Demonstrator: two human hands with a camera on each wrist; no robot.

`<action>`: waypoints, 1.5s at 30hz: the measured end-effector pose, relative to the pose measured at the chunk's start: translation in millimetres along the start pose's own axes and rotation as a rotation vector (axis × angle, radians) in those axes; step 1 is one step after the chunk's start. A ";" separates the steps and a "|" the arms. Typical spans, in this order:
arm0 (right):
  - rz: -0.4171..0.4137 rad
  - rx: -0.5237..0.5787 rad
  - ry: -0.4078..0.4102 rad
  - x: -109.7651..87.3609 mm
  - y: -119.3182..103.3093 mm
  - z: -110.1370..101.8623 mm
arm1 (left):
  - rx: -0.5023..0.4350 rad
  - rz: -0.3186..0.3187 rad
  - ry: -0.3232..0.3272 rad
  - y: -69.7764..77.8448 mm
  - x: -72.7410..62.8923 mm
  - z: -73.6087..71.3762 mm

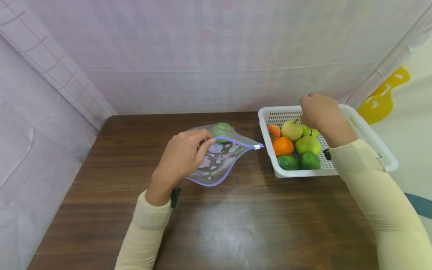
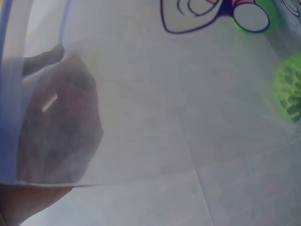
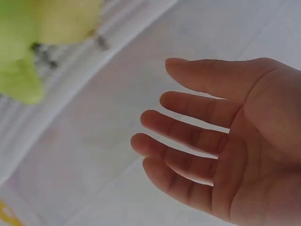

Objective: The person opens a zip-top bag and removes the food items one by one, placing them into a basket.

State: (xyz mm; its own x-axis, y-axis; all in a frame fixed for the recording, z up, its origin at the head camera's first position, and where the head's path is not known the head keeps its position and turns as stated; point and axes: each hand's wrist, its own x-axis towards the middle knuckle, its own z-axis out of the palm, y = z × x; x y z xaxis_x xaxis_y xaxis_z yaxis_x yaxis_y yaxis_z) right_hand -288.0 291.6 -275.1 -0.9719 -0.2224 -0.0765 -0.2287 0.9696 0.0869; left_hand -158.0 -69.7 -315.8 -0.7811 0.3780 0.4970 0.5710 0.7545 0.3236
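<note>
My left hand (image 1: 180, 153) pinches the purple-trimmed edge of a clear printed zip bag (image 1: 216, 165) between thumb and fingers. The bag's mouth gapes toward me, with a white slider (image 1: 257, 147) at its right corner. A round green fruit (image 1: 221, 129) lies in the far part of the bag. In the left wrist view the clear film covers most of the hand, and a bumpy green surface (image 2: 289, 89) shows at the right. Over the white basket (image 1: 303, 173) hovers my right hand (image 1: 322, 116); the right wrist view shows its fingers spread and relaxed, holding nothing.
Inside the basket sit an orange (image 1: 282, 146), a yellow pear-like fruit (image 1: 291, 130), a light green fruit (image 1: 308, 145), dark green fruits (image 1: 309, 161) and a reddish one (image 1: 274, 131). The brown table (image 1: 216, 225) ends at a pale curtain (image 1: 202, 90) behind.
</note>
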 end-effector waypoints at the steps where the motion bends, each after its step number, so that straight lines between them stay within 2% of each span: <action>1: -0.010 -0.010 0.016 -2.8 -6.4 -3.3 | 0.000 0.000 0.001 -0.1 0.0 0.1; 9: -0.121 -0.055 0.162 -31.9 -54.1 -21.8 | -0.005 0.003 -0.002 -0.6 0.3 1.3; 12: -0.188 -0.044 0.271 -45.5 -70.1 -27.3 | -0.002 -0.001 0.003 -0.7 0.2 1.7; 16: -0.298 -0.017 0.459 -61.2 -89.5 -30.6 | 0.004 -0.001 0.015 -0.8 0.6 1.5; 20: -0.401 0.056 0.607 -73.2 -109.7 -28.3 | 0.008 -0.004 0.023 -0.5 1.2 1.1; 25: -0.522 0.178 0.709 -86.7 -139.3 -16.5 | 0.012 -0.003 0.021 -0.3 1.4 0.4; 28: -0.599 0.196 0.763 -93.8 -157.2 -5.9 | 0.005 0.000 0.012 -0.1 1.1 0.5; 31: -0.664 0.186 0.775 -98.4 -174.2 5.7 | -0.003 0.003 0.006 -0.2 0.5 0.5; 35: -0.714 0.143 0.719 -98.1 -193.1 21.7 | -0.009 0.007 0.009 0.1 0.0 0.8; 39: -0.706 0.073 0.657 -90.3 -207.6 36.6 | -0.007 0.005 0.015 1.0 0.1 0.7; 45: -0.632 0.009 0.547 -73.7 -222.1 52.3 | 0.002 0.010 0.029 1.7 0.8 1.2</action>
State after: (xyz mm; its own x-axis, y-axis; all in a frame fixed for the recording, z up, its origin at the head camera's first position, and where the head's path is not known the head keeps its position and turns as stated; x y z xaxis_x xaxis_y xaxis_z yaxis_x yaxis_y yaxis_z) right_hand -162.7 98.0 -340.7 -0.5504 -0.7407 0.3854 -0.7418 0.6456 0.1814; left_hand -157.9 -67.4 -315.8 -0.7675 0.3700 0.5235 0.5785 0.7517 0.3167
